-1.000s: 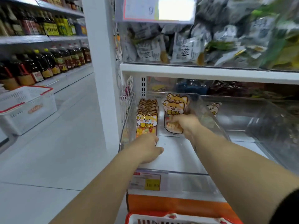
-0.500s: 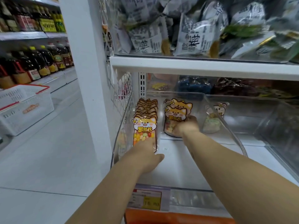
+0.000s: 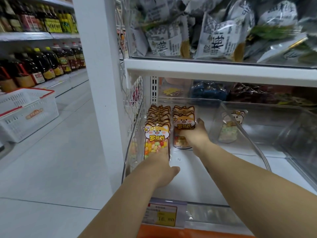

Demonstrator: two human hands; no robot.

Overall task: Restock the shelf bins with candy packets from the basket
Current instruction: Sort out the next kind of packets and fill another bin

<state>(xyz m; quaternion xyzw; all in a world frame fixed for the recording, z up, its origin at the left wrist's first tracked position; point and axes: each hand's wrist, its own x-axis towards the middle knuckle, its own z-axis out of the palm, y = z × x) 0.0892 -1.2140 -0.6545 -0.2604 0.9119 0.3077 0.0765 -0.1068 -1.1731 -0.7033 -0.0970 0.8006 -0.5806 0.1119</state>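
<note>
Inside a clear shelf bin (image 3: 253, 148) stand two rows of candy packets with a cartoon dog face on top. My left hand (image 3: 162, 170) presses against the base of the front packet of the left row (image 3: 157, 140), which shows coloured candies. My right hand (image 3: 194, 135) grips the front packets of the shorter right row (image 3: 184, 122) and holds them upright. The fingers of both hands are mostly hidden behind the backs of the hands. The basket is out of view.
A neighbouring clear bin (image 3: 277, 127) holds one pale packet (image 3: 229, 127). A shelf above (image 3: 214, 71) carries grey snack bags. A price tag (image 3: 163, 214) hangs on the shelf front. A white basket (image 3: 25, 115) sits on the floor at left, beside shelves of bottles.
The view has moved closer and lower. My right hand has slid the right packets a little deeper and set them more upright. My left hand stays at the left row's front.
</note>
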